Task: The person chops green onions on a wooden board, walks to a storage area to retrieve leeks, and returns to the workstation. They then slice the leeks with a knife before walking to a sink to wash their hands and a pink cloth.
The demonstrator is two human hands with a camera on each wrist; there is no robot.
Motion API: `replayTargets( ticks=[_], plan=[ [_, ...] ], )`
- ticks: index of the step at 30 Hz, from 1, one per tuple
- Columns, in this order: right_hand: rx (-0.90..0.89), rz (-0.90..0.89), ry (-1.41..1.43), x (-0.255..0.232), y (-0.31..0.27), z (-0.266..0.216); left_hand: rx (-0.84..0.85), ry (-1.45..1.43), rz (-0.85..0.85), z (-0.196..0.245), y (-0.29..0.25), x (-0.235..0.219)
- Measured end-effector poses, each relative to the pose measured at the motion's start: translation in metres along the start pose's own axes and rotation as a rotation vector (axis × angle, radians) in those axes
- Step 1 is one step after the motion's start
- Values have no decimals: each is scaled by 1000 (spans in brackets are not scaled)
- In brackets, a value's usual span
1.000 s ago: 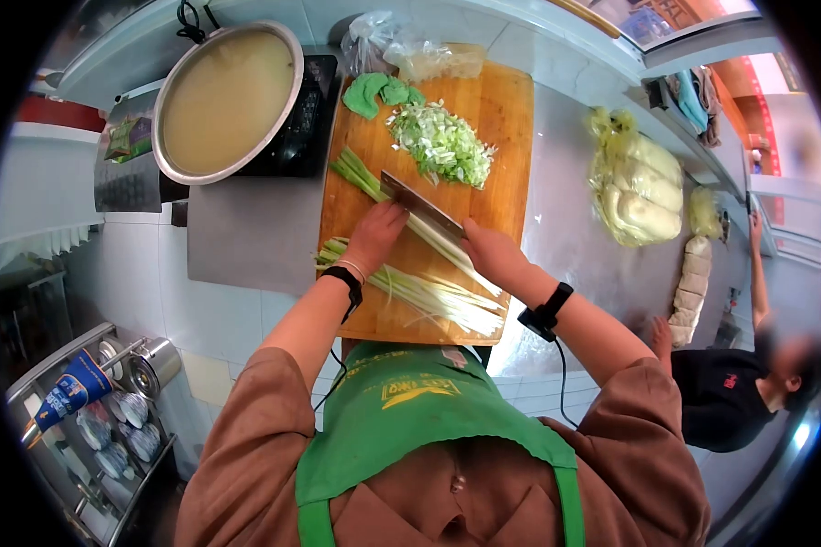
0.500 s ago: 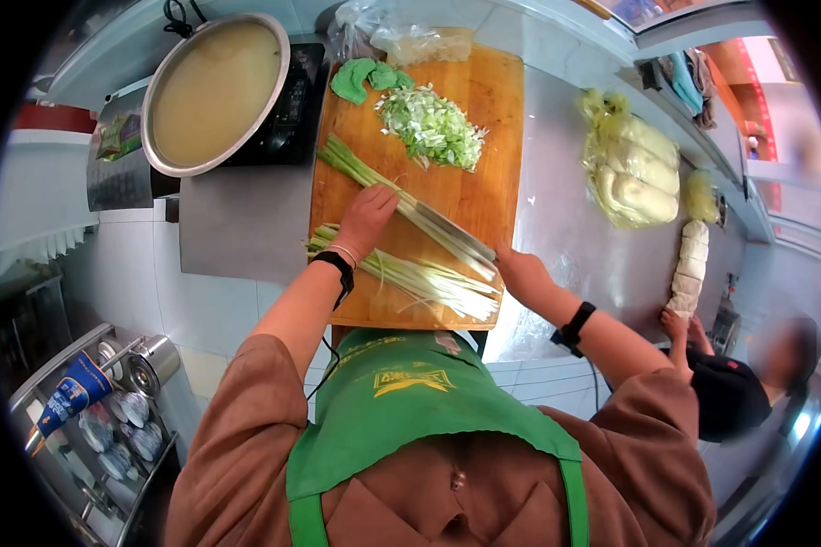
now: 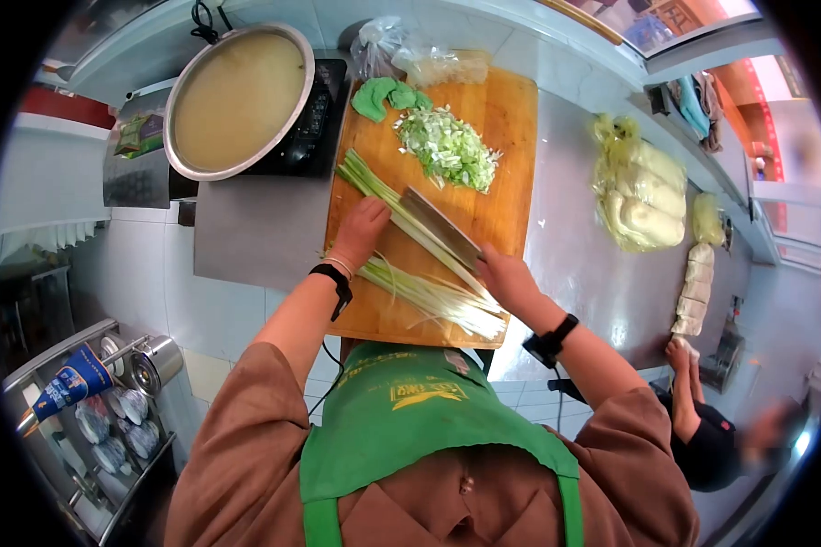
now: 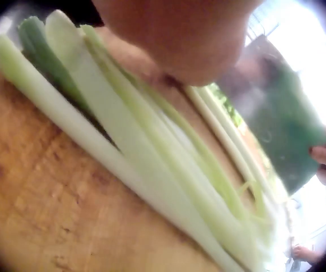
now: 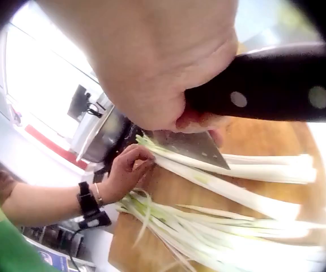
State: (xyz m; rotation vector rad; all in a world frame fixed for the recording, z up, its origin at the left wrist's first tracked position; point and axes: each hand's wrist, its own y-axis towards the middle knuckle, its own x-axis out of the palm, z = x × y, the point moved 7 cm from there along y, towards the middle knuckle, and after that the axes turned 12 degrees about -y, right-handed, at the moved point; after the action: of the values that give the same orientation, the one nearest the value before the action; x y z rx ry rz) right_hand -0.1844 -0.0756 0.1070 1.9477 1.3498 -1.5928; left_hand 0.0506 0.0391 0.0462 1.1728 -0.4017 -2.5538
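Note:
My right hand (image 3: 513, 281) grips the dark riveted handle (image 5: 276, 85) of a kitchen knife. Its broad blade (image 3: 441, 225) stands along long scallion stalks (image 3: 365, 173) that lie across the wooden board (image 3: 511, 137). Bent fingers of my left hand (image 3: 363, 228) hold these stalks near the blade's far end, toward the green tops. In the right wrist view, one pale stalk (image 5: 236, 195) lies on each side of the blade. Nearer my apron, a bundle of scallions (image 3: 433, 294) rests on the board. Chopped scallion (image 3: 452, 150) is heaped at the back.
A green cloth (image 3: 383, 96) and clear plastic bags (image 3: 383, 46) lie at the board's back edge. A wide pot of cloudy liquid (image 3: 237, 100) stands left on a black cooker (image 3: 315, 123). Right are bagged dough rolls (image 3: 643, 196), a cut dough log (image 3: 693, 292) and another person (image 3: 711, 438).
The knife slid along the stalks toward their white ends, then came back toward the green tops. The other person lowered a raised arm and now has hands at the dough log's near end.

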Motion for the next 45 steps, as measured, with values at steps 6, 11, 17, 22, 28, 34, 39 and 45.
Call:
replayTargets(
  ticks=[6,11,17,22,28,34,39,45],
  plan=[
    [-99,-18,-30,11,50,-39,-8,-21,24,-2,-4,-3],
    [-136,31,-47,4,56,-53,11,-16,70,-5,-4,-5],
    [-140,64,-66,-3,52,-60,49,-29,99,-2,-3,-7],
    [-86,42,-70,3,44,-54,48,-30,69,0,-1,-9],
    [-66,19,-47,3,48,-62,43,-33,42,-4,-4,-7],
    [-58,-13,-76,8,66,-74,41,-61,52,-4,-4,-8],
    [-92,-9,-67,20,88,-81,-19,-66,24,-18,-11,3],
    [-202,52,-144,31,82,-69,-47,-11,22,-12,-6,-2]
  ],
)
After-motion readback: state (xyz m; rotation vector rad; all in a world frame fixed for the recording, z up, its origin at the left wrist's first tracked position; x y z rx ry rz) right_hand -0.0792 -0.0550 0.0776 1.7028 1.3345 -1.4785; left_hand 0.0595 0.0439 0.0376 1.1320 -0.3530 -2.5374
